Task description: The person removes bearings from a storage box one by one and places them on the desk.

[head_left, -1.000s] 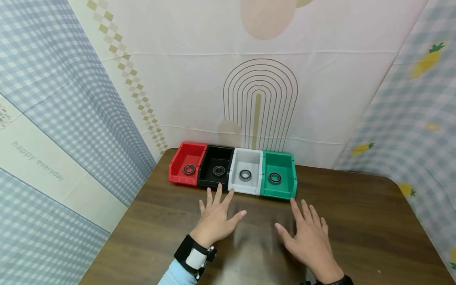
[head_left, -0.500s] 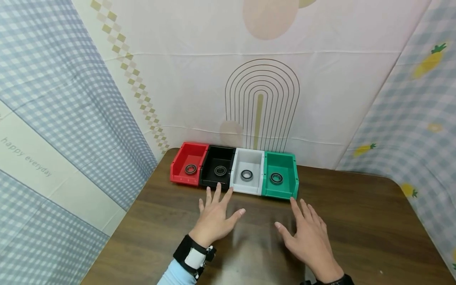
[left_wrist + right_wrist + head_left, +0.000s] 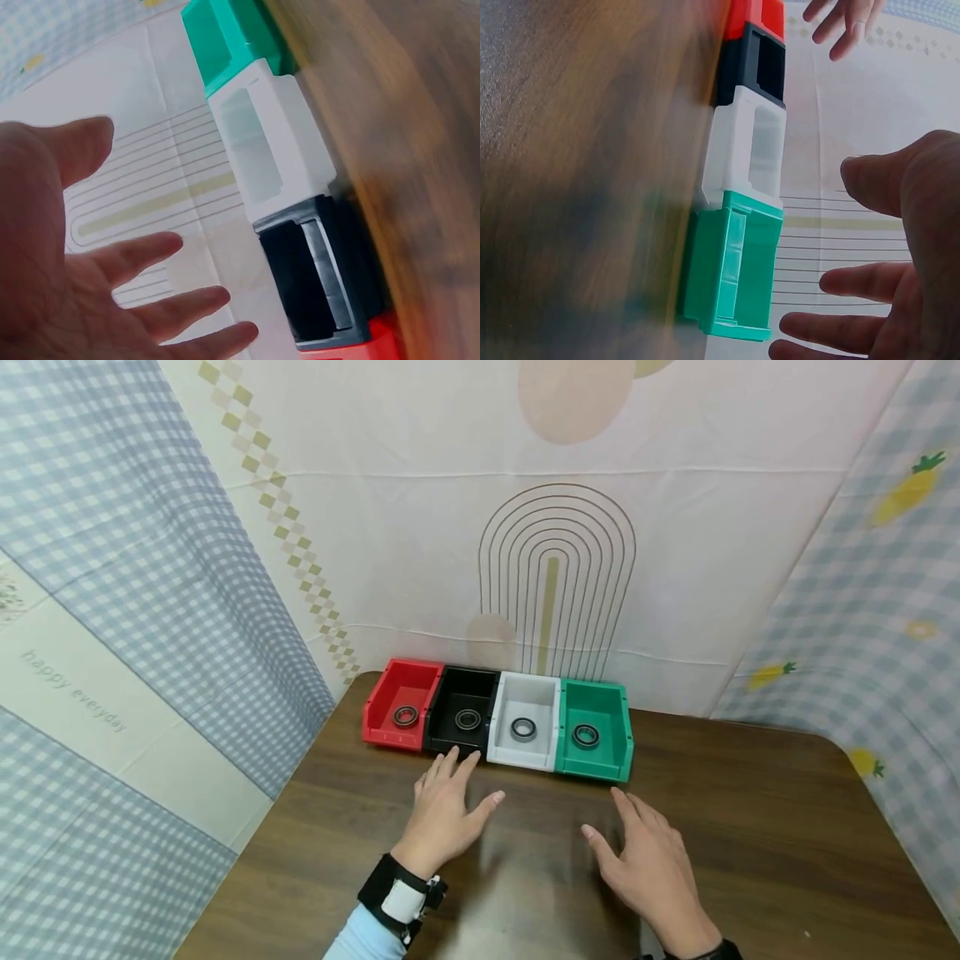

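Four bins is avoided here by naming each: a red bin [image 3: 377, 727], a black bin [image 3: 459, 681], a white bin [image 3: 522, 753] and a green bin [image 3: 592, 767] stand side by side at the table's back. Each has one ring-shaped ball bearing lying in it: the red bin's bearing [image 3: 405, 716], the black bin's bearing [image 3: 467, 720], the white bin's bearing [image 3: 523, 729] and the green bin's bearing [image 3: 586, 736]. My left hand [image 3: 438, 818], fingers spread and holding nothing, hovers before the black bin. My right hand [image 3: 651, 866], likewise holding nothing, is in front of the green bin.
The brown wooden table [image 3: 757, 827] extends to both sides of the bins. Behind them hangs a pale printed cloth [image 3: 405, 552], with checked cloth [image 3: 810, 635] at the sides. Black straps [image 3: 401, 893] wrap the wrists.
My left hand has drawn back slightly down and left, its fingers closer together. My right fingertips have drawn back a little from the green bin. The bins and bearings stay put.
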Demonstrator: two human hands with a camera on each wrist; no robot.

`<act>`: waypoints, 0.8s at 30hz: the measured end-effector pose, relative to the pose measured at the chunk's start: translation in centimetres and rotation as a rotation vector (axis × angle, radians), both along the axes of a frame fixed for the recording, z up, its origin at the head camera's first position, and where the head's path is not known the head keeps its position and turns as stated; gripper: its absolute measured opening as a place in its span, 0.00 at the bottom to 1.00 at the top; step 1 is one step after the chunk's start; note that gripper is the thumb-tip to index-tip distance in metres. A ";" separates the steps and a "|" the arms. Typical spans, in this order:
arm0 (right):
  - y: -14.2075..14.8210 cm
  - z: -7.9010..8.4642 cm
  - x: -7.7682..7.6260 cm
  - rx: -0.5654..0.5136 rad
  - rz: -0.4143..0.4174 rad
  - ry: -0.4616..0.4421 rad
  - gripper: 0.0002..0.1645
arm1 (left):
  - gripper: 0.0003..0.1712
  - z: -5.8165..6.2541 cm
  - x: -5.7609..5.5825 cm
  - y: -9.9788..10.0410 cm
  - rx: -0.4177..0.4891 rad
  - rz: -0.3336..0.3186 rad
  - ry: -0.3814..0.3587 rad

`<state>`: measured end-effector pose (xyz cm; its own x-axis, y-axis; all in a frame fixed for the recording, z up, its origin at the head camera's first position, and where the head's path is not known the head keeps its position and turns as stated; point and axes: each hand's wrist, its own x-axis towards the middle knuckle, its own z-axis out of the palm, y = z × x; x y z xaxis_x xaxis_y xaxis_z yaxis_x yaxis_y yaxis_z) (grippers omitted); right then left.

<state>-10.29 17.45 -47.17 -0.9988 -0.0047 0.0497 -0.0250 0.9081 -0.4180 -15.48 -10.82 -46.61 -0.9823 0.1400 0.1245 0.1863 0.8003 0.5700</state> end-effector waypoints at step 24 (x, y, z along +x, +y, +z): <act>-2.3 0.7 -0.4 -0.015 -0.033 -0.100 0.45 | 0.17 -1.5 -1.8 -2.8 0.199 0.284 0.326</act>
<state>-10.70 15.13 -46.47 -0.9983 0.0278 -0.0510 0.0471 0.9012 -0.4308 -17.27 -13.64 -48.14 -0.8836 -0.1864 0.4295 0.1704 0.7263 0.6659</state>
